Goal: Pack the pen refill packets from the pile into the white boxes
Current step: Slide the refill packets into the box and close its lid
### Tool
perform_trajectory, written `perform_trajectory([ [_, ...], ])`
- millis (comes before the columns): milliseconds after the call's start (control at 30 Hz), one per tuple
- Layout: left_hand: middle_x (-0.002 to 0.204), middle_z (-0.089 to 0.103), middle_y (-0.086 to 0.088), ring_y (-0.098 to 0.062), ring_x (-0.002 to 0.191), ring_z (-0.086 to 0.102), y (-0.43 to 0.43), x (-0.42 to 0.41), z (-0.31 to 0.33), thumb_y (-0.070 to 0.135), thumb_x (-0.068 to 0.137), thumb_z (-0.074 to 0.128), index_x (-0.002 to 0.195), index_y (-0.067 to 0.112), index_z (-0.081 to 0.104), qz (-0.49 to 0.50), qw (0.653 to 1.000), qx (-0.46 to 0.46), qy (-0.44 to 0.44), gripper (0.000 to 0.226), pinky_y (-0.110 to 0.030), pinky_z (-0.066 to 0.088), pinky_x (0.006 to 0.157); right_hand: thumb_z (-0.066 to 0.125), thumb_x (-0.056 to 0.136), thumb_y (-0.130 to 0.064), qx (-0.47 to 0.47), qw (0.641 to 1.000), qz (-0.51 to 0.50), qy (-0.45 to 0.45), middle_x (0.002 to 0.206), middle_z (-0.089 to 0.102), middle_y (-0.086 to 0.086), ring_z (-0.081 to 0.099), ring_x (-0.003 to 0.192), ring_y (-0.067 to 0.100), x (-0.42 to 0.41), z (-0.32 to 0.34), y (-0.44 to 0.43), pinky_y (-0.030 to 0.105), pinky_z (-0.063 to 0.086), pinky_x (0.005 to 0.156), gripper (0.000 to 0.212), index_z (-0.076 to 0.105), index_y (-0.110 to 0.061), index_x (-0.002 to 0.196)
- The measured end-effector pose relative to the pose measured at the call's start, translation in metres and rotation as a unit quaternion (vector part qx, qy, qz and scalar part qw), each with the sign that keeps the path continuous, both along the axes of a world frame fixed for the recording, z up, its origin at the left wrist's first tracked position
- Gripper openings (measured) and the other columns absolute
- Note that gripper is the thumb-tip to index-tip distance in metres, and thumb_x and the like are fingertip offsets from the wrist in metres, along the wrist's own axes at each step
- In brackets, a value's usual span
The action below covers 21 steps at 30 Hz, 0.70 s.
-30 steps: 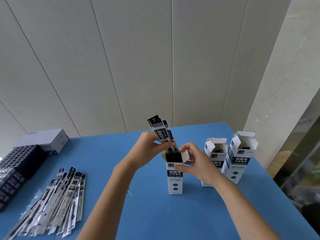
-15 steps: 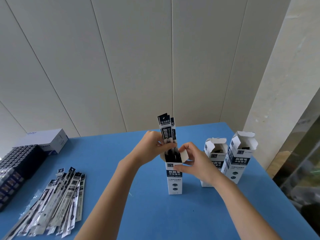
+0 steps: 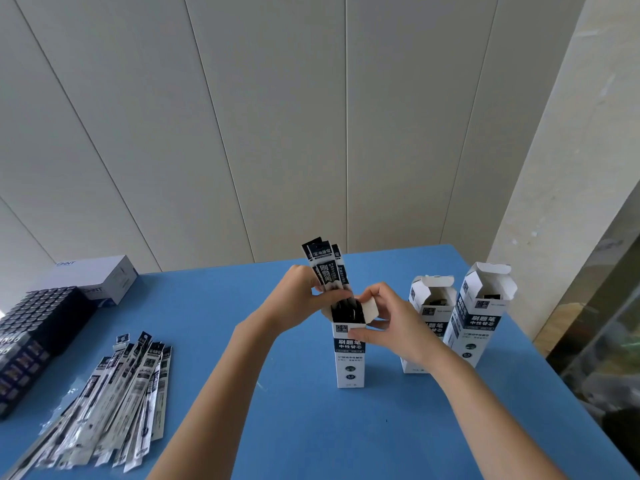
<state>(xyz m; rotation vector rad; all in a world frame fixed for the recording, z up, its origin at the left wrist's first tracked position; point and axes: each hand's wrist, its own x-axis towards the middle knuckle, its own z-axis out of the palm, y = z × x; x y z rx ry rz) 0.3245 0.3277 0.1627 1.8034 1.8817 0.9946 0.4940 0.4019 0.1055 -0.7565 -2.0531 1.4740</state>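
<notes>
A tall white box (image 3: 350, 358) with dark print stands upright mid-table, its top flaps open. My left hand (image 3: 298, 299) grips a bunch of pen refill packets (image 3: 325, 268) whose lower ends sit inside the box mouth; their dark tops stick out above. My right hand (image 3: 388, 320) pinches the box near its top and side flap. A pile of refill packets (image 3: 114, 407) lies flat at the lower left of the blue table (image 3: 311, 438).
Two more open white boxes (image 3: 431, 306) (image 3: 481, 313) stand upright to the right, behind my right wrist, with dark contents inside. A dark tray of small items (image 3: 31, 327) and a grey carton (image 3: 104, 278) sit at the far left. The table edge runs along the right.
The bunch of packets has turned from tilted to nearly upright over the box mouth. My right hand has stayed on the box top.
</notes>
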Motion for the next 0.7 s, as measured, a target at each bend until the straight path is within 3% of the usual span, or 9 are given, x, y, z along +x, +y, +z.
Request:
perform_trajectory([
  [33,0.087,0.074,-0.001,-0.013,0.080,0.066,-0.0012,0.0011,0.0014,0.022,0.083,0.068,0.088,0.014,0.075,0.002,1.000,0.006,0.003,0.012,-0.034,0.052,0.074,0.077,0.072,-0.006,0.001,1.000,0.001,-0.002,0.094,0.068,-0.007,0.063,0.081,-0.002,-0.0002,0.0000,0.0002,0.016,0.051,0.077,0.041,0.043,-0.018,0.092],
  [100,0.089,0.074,0.000,-0.008,0.079,0.065,-0.0021,0.0018,0.0023,0.020,0.083,0.068,0.089,0.013,0.076,-0.003,1.000,0.031,-0.005,0.012,-0.028,0.052,0.072,0.077,0.072,-0.007,0.000,1.000,0.001,-0.002,0.093,0.068,-0.005,0.063,0.081,0.000,-0.0003,-0.0003,0.0012,0.017,0.052,0.078,0.040,0.043,-0.018,0.092],
  [267,0.079,0.064,0.021,0.003,0.077,0.062,-0.0023,-0.0002,0.0018,0.013,0.083,0.068,0.086,0.016,0.074,-0.039,0.999,0.029,-0.015,0.007,-0.016,0.050,0.072,0.077,0.072,-0.006,-0.001,1.000,0.000,-0.006,0.093,0.067,-0.009,0.063,0.080,-0.002,0.0004,0.0003,0.0033,0.017,0.052,0.078,0.041,0.043,-0.015,0.093],
  [433,0.080,0.065,0.018,-0.004,0.079,0.064,-0.0035,-0.0023,-0.0011,0.014,0.084,0.066,0.086,0.015,0.072,-0.034,0.999,0.017,-0.010,0.006,-0.018,0.050,0.074,0.077,0.071,-0.009,0.007,1.000,0.000,-0.009,0.095,0.068,-0.011,0.062,0.081,-0.003,-0.0006,0.0011,0.0024,0.016,0.052,0.079,0.041,0.043,-0.019,0.091],
  [700,0.070,0.062,0.016,0.018,0.059,0.054,-0.0018,0.0049,0.0048,0.012,0.086,0.064,0.088,0.005,0.073,-0.030,1.000,0.007,0.001,0.012,0.000,0.037,0.056,0.077,0.072,-0.009,0.010,1.000,0.000,-0.004,0.090,0.068,-0.009,0.062,0.078,-0.003,-0.0024,0.0003,0.0023,0.017,0.052,0.079,0.041,0.044,-0.022,0.090],
])
